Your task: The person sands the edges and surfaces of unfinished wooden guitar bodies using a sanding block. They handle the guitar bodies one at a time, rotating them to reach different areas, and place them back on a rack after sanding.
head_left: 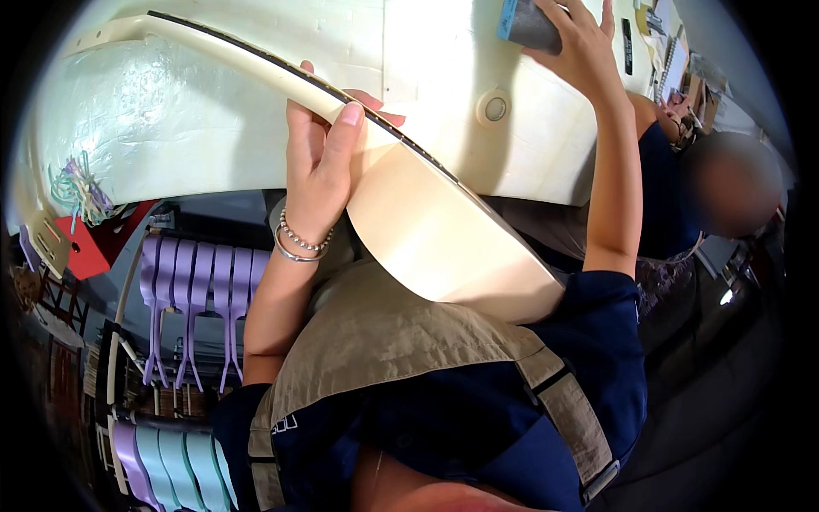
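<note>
A cream-coloured small guitar or ukulele [444,230] lies tilted on its side across my front, its body against my apron and its neck reaching to the far left. Its dark fretboard edge faces up and away. My left hand [322,166] is wrapped round the neck where it meets the body, thumb on the near side. At the far right, my right hand [584,53] grips a grey sanding block [531,27] with a blue end, over the table and apart from the instrument.
A pale, film-covered worktable [205,154] spans the far side. Tangled strings [81,192] hang at its left edge by a red box [90,246]. Racks hold purple [192,282] and turquoise [171,461] instrument parts at lower left. Another person [661,188] sits close on the right.
</note>
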Demonstrator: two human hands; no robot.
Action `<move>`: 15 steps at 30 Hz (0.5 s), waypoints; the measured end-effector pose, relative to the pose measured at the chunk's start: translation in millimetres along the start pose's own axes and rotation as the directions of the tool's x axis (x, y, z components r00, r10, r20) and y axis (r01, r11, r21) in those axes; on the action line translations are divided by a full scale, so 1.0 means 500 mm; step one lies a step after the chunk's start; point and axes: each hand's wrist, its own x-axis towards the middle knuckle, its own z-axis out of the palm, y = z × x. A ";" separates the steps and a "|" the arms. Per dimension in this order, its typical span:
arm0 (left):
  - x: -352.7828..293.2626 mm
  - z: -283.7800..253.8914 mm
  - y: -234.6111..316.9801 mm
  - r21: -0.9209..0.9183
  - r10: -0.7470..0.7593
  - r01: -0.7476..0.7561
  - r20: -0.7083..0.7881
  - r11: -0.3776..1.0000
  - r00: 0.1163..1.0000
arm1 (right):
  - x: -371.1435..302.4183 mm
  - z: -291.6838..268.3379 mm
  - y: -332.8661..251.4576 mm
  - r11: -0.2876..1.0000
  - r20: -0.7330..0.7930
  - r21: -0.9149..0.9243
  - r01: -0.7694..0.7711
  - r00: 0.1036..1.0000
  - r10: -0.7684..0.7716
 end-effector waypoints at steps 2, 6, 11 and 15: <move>-0.009 0.003 -0.006 0.095 0.032 -0.029 -0.032 0.995 0.999 | -0.004 -0.017 -0.034 0.836 -0.066 0.548 0.042 0.998 -0.007; -0.007 0.012 0.002 0.174 0.028 -0.018 -0.058 0.985 0.998 | -0.031 -0.033 -0.137 0.620 -0.323 0.746 0.244 0.946 0.017; -0.004 0.016 0.008 0.097 -0.033 0.044 -0.112 0.994 0.993 | -0.057 -0.059 -0.181 0.577 -0.069 0.807 0.127 0.990 -0.120; -0.005 0.015 0.005 0.116 -0.031 0.045 -0.127 0.992 0.991 | -0.068 -0.077 -0.192 0.617 -0.020 0.781 0.095 0.992 -0.128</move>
